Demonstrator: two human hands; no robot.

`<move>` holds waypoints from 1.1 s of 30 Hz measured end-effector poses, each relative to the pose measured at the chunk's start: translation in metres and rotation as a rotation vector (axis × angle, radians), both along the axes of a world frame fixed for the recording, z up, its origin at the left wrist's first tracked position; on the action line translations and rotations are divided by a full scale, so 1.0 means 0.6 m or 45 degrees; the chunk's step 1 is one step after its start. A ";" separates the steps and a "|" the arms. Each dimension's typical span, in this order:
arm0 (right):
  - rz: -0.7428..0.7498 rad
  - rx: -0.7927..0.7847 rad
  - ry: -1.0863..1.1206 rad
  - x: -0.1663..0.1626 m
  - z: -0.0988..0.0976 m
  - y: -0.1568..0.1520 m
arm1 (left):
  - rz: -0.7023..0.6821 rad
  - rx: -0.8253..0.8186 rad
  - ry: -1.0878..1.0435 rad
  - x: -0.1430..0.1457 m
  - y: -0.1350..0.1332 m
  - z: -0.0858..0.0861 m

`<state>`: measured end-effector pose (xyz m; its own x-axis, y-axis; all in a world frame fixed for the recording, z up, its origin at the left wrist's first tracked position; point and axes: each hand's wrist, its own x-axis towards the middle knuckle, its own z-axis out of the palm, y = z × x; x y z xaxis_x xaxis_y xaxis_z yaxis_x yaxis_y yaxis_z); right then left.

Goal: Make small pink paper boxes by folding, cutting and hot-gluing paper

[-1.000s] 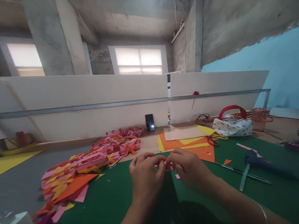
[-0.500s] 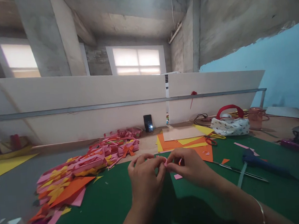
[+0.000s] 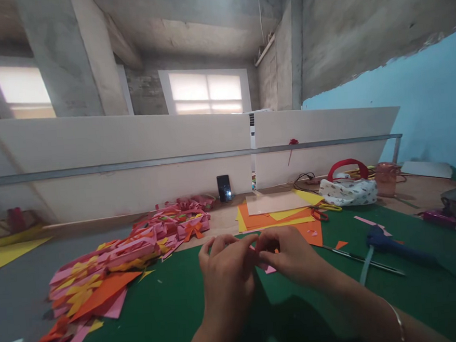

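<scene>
My left hand (image 3: 225, 273) and my right hand (image 3: 290, 255) meet over the green mat (image 3: 163, 316), fingertips pinched together on a small pink paper piece (image 3: 262, 262) that is mostly hidden between them. Both hands are closed around it. A pink scrap (image 3: 271, 269) peeks out just below my right fingers on the mat.
A heap of pink, yellow and orange paper cut-outs (image 3: 132, 248) lies at left. Orange and yellow sheets (image 3: 278, 217) sit behind the hands. A blue glue gun (image 3: 397, 250), a metal rod (image 3: 359, 260), a patterned pouch (image 3: 348, 189), scissors (image 3: 319, 214) and a phone (image 3: 224, 188) are around.
The hands have stayed pinched together on the paper, the fingers shifting slightly. The view has drifted a little to the right.
</scene>
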<state>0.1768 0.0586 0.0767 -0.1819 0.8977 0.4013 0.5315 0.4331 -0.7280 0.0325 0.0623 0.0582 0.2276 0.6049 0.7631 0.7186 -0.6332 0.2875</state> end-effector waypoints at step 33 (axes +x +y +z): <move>-0.207 0.356 -0.446 -0.012 -0.020 -0.001 | -0.150 -0.029 0.032 -0.003 -0.010 0.003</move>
